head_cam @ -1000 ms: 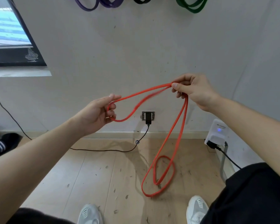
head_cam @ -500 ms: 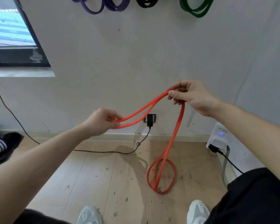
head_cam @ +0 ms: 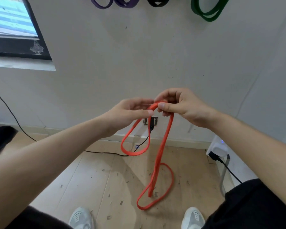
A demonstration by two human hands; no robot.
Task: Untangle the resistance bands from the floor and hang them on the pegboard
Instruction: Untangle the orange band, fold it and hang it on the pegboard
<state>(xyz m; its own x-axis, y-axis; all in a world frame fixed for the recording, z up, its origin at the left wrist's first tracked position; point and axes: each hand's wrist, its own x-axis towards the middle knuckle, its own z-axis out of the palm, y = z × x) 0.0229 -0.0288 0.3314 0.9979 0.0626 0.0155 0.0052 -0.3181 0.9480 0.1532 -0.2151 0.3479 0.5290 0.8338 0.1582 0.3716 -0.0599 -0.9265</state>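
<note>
Left hand [head_cam: 130,113] and right hand [head_cam: 183,106], nearly touching, each pinch the folded top of the orange band [head_cam: 165,139]. Its lower loop reaches the floor [head_cam: 89,179]. White mark on window frame [head_cam: 37,48]: illegible. Purple band [head_cam: 102,4], black band [head_cam: 157,3] and green band [head_cam: 206,13] on the wall are cut off by the top edge.

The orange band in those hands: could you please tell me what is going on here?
A person holds an orange resistance band in both hands, close together: the right hand pinches its top, the left hand grips it just beside. A short loop hangs in the air below, and a longer part drops to the wooden floor and lies looped there. It is not yet hung; purple bands, a black band and a green band hang on the wall above.
</note>
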